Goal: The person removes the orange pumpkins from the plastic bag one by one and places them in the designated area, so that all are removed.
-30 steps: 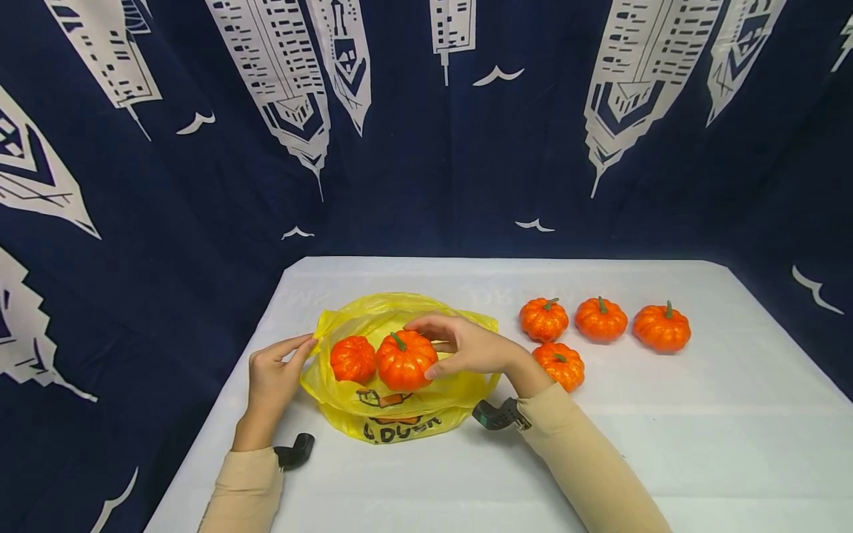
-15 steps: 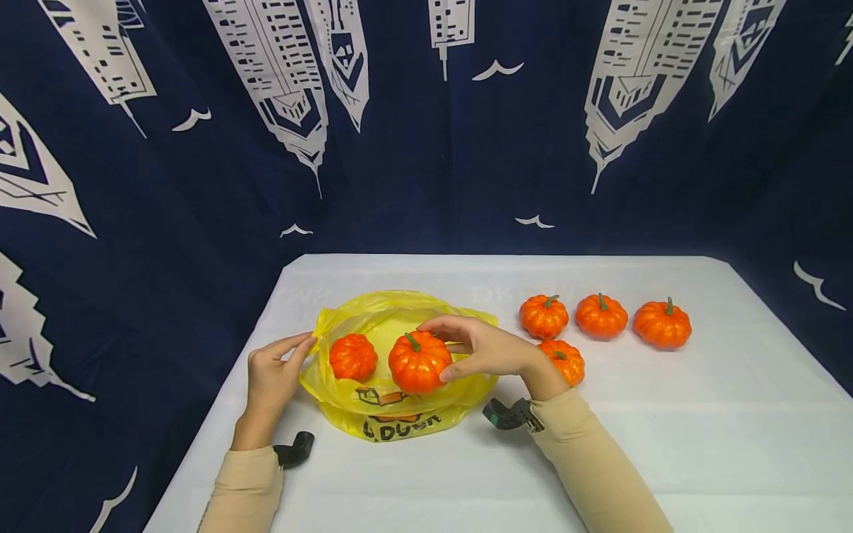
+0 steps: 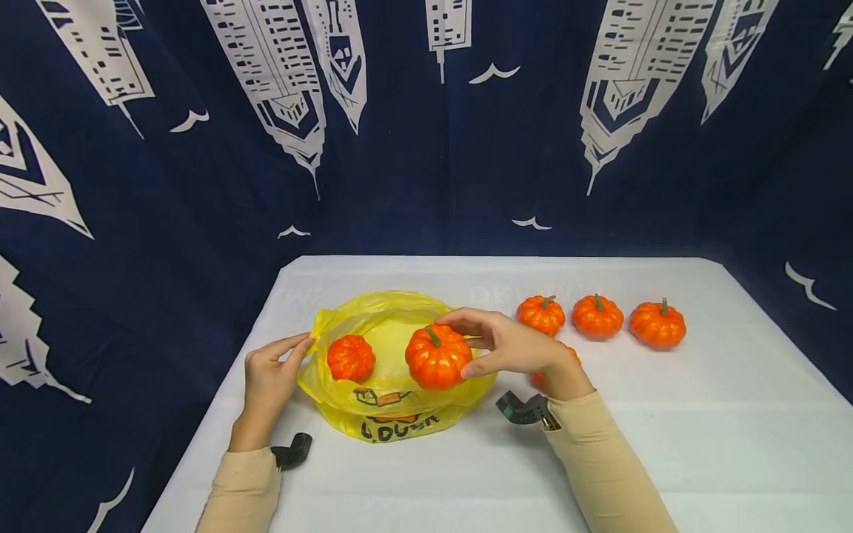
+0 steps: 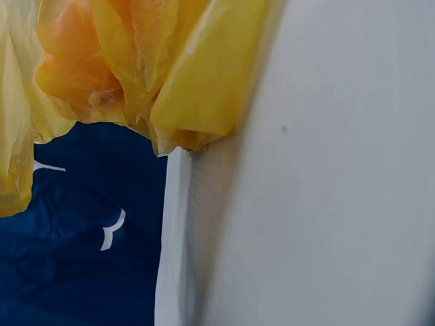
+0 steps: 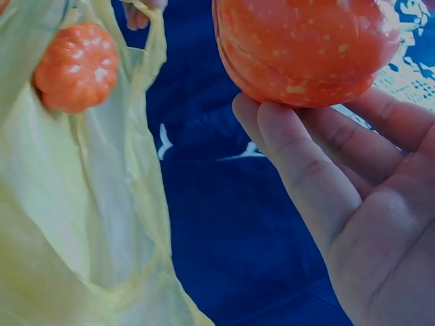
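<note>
My right hand [image 3: 516,348] grips an orange toy pumpkin [image 3: 438,357] with a green stem, above the right part of a yellow plastic bag [image 3: 386,298]. In the right wrist view, thumb and fingers support this pumpkin [image 5: 306,51] from beneath and the side, beside the bag's open mouth. Thumb and fingertips of my left hand [image 3: 269,381] pinch the bag's left rim. A second pumpkin [image 3: 351,358] lies inside the bag, towards the left. Through the crumpled yellow film [image 4: 204,81] in the left wrist view, an orange shape shows faintly.
Three pumpkins stand in a row on the white table [image 3: 706,444]: a left one [image 3: 541,316], a middle one [image 3: 597,317] and a right one [image 3: 657,326]. Another pumpkin [image 3: 538,380] is mostly hidden behind my right wrist. A dark blue printed cloth [image 3: 440,185] hangs behind.
My right hand has moved to the right and a little up with its pumpkin, away from the pumpkin in the bag. The left hand keeps its pinch on the rim.
</note>
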Action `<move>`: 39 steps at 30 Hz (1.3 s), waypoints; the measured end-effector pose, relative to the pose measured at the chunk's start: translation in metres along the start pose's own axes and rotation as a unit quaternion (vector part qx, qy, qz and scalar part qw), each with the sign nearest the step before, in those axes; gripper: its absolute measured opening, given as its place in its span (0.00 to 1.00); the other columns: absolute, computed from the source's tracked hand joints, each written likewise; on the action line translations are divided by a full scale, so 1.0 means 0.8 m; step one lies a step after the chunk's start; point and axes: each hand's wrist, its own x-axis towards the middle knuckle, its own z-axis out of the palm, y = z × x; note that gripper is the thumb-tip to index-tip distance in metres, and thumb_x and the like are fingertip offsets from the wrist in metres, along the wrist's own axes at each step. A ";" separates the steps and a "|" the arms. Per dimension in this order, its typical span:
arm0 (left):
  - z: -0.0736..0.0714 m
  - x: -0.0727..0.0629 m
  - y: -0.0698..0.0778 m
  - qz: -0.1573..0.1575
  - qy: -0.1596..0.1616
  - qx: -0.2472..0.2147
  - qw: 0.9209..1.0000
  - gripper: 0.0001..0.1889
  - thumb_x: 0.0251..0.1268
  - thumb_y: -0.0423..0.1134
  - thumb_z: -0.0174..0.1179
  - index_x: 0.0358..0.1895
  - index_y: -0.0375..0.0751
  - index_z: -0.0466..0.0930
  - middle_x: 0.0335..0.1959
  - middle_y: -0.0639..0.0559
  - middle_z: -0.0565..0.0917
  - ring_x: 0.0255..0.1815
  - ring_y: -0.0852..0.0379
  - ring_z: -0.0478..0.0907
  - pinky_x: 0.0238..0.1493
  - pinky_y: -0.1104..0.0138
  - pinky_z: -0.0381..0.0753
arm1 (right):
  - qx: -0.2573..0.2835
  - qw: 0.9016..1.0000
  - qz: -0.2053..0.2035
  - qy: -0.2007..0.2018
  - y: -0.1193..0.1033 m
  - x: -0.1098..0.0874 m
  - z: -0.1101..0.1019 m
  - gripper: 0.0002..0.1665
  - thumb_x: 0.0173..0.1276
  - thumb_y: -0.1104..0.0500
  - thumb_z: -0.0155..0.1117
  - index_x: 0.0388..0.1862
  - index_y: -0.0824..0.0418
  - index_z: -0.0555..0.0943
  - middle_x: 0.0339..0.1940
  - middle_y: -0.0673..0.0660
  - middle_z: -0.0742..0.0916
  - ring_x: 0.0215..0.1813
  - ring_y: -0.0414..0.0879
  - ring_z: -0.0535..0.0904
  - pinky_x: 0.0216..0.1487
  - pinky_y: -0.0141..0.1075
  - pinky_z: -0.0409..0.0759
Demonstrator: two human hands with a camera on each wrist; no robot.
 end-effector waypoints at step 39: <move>-0.002 0.000 0.003 -0.006 -0.004 0.002 1.000 0.08 0.49 0.22 0.73 0.35 0.29 0.90 0.34 0.36 0.90 0.41 0.68 0.86 0.47 0.88 0.75 | -0.027 0.996 0.034 0.083 0.011 -0.094 -0.073 0.38 0.65 0.69 0.66 0.73 0.64 0.64 0.68 0.46 0.76 0.65 0.36 0.75 0.61 0.34 0.81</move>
